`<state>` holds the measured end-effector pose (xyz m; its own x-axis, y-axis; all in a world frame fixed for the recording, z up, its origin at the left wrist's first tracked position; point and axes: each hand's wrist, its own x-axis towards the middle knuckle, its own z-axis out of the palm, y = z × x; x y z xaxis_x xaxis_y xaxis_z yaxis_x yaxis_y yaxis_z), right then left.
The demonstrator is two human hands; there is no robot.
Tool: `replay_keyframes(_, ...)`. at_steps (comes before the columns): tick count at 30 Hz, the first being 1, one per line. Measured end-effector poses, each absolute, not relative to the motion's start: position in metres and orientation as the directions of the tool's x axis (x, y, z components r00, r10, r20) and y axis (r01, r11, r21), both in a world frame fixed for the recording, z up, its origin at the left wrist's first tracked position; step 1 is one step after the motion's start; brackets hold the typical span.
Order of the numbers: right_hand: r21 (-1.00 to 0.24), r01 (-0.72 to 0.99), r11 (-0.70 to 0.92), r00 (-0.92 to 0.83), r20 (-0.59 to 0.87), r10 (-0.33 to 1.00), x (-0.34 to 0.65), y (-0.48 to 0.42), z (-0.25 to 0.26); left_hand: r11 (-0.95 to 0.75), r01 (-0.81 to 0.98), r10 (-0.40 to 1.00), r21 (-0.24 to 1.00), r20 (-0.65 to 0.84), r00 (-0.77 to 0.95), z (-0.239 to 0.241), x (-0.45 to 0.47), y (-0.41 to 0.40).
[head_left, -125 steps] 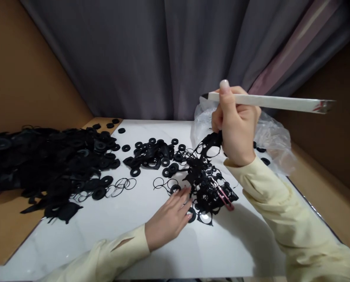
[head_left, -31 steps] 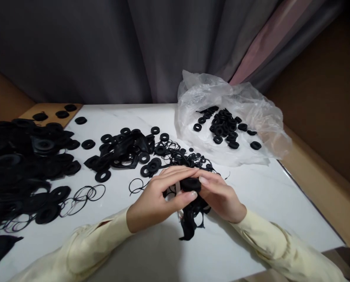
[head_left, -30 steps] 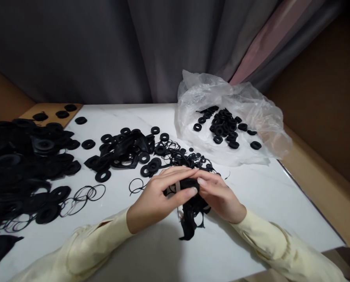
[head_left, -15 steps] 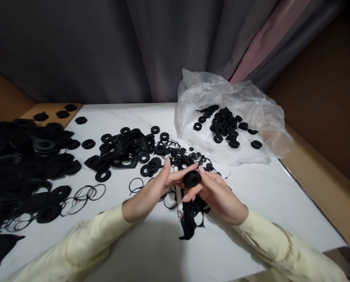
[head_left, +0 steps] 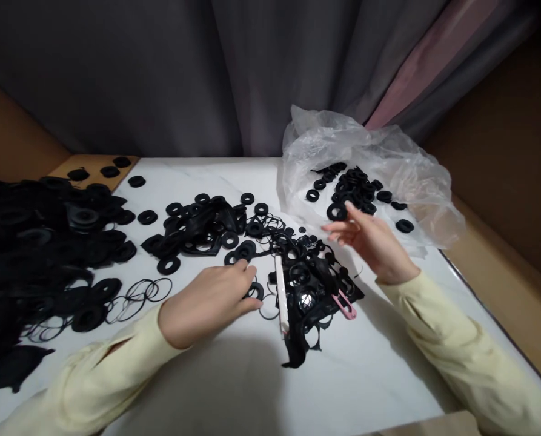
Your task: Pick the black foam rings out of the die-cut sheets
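My left hand (head_left: 211, 300) is over the table, thumb apart from the fingers. Its fingertips reach the edge of a pair of black rubber rings (head_left: 245, 249), and another black ring (head_left: 257, 290) shows between thumb and fingers. At the right, my right hand (head_left: 374, 242) is open with fingers spread, in front of the clear plastic bag (head_left: 415, 157). A black rubber ring (head_left: 337, 212) is by its fingertips; whether they touch is unclear. Between the hands lie a white strip (head_left: 281, 293), a pink-handled tool (head_left: 345, 305) and black rubber scraps (head_left: 297, 348).
Several black rings (head_left: 358, 181) are gathered on the bag. A large heap of black rubber parts (head_left: 29, 254) covers the table's left side, with thin black loops (head_left: 138, 297) beside it. A smaller pile (head_left: 202, 224) sits mid-table. Grey curtains (head_left: 161, 79) hang behind.
My hands have parted. The left has moved left toward the rings; the right has moved up and right to the bag. The black ring held between them has left the left hand.
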<state>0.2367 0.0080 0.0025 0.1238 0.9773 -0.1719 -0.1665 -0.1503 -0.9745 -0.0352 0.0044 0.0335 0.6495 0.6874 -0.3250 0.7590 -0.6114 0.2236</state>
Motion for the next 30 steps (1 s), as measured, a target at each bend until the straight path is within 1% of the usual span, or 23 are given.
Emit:
replay_keyframes(2,-0.996,0.086,-0.032,0.302,-0.004,0.953,0.256,0.036,0.001,-0.607,0.751,0.685,0.259,-0.31,0.66,0.03,-0.029,0.002)
replay_keyframes(3,-0.973,0.232,-0.007,0.358,0.079,0.93,0.266,0.05,-0.001,-0.602,0.747,0.685,0.28,-0.3,0.664,0.029,-0.027,0.001)
replay_keyframes(4,-0.92,0.392,-0.002,0.39,0.164,0.906,0.274,0.064,-0.003,-0.596,0.744,0.685,0.301,-0.293,0.667,0.029,-0.026,0.001)
replay_keyframes(5,-0.835,0.55,-0.012,0.402,0.252,0.88,0.282,0.077,-0.005,-0.588,0.743,0.689,0.321,-0.284,0.667,0.03,-0.027,0.001)
replay_keyframes(8,-0.74,0.673,-0.001,0.379,0.343,0.86,0.293,0.097,-0.009,-0.554,0.73,0.711,0.401,-0.228,0.665,0.037,-0.032,0.004)
replay_keyframes(10,-0.666,0.746,0.015,0.338,0.397,0.854,0.286,0.094,-0.006,-0.526,0.7,0.731,0.483,-0.164,0.662,0.043,-0.034,0.007)
replay_keyframes(12,-0.518,0.852,0.083,0.193,0.456,0.869,0.269,0.077,0.004,-0.511,0.641,0.738,0.573,-0.091,0.669,0.049,-0.035,0.008)
replay_keyframes(13,-0.504,0.847,0.17,0.087,0.448,0.89,0.257,0.066,0.011,-0.513,0.603,0.736,0.611,-0.049,0.675,0.052,-0.034,0.009)
replay_keyframes(14,-0.531,0.798,0.285,-0.05,0.414,0.909,0.244,0.053,0.02,-0.522,0.563,0.733,0.64,-0.001,0.68,0.054,-0.033,0.008)
replay_keyframes(15,-0.583,0.714,0.389,-0.177,0.386,0.905,0.231,0.04,0.03,-0.533,0.528,0.731,0.661,0.045,0.681,0.056,-0.032,0.007)
replay_keyframes(16,-0.635,0.617,0.465,-0.313,0.344,0.885,0.219,0.028,0.039,-0.54,0.496,0.731,0.68,0.086,0.677,0.057,-0.031,0.005)
replay_keyframes(17,-0.668,0.523,0.529,-0.443,0.317,0.839,0.209,0.017,0.048,-0.538,0.465,0.733,0.704,0.117,0.67,0.059,-0.03,0.003)
replay_keyframes(19,-0.693,0.391,0.606,-0.586,0.32,0.744,0.195,0.0,0.062,-0.497,0.397,0.744,0.772,0.144,0.652,0.062,-0.029,-0.001)
replay_keyframes(21,-0.694,0.354,0.626,-0.63,0.318,0.709,0.189,-0.01,0.071,-0.42,0.315,0.761,0.851,0.14,0.634,0.065,-0.028,-0.005)
replay_keyframes(23,-0.679,0.374,0.632,-0.632,0.311,0.709,0.19,-0.015,0.074,-0.319,0.234,0.772,0.919,0.109,0.626,0.066,-0.028,-0.007)
replay_keyframes(25,-0.662,0.392,0.638,-0.625,0.317,0.713,0.193,-0.015,0.074,-0.183,0.14,0.765,0.973,0.052,0.642,0.066,-0.027,-0.007)
replay_keyframes(27,-0.653,0.382,0.655,-0.617,0.347,0.706,0.194,-0.015,0.073,-0.034,0.037,0.742,0.999,0.0,0.671,0.064,-0.026,-0.006)
replay_keyframes(30,-0.654,0.339,0.677,-0.61,0.395,0.687,0.193,-0.013,0.072,0.131,-0.086,0.709,0.988,-0.032,0.704,0.063,-0.023,-0.004)
